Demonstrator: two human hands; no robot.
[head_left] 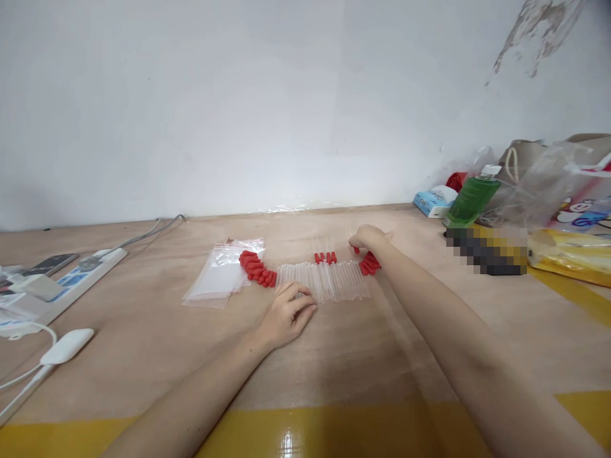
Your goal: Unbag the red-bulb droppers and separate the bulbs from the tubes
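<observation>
My left hand (289, 315) rests on the table at the near left end of a row of clear thin tubes (334, 282). Its fingers are loosely bent and a little apart, with nothing visible in them. Farther out on the right, my right hand (370, 236) is closed, and a small red cap (356, 250) shows below its fingertips. Under its wrist lies a cluster of red caps (370, 263). Behind the row, several clear tubes with red caps (325, 257) lie side by side. A larger curved pile of red caps (258, 268) is left of the row.
Clear plastic bags (217, 277) lie flat beside the left pile. On the far left are a white power strip (81, 280), a phone (55, 263) and a white cable (28, 385). At right stand a green bottle (472, 198), a tissue pack (433, 203) and plastic packaging (573, 254).
</observation>
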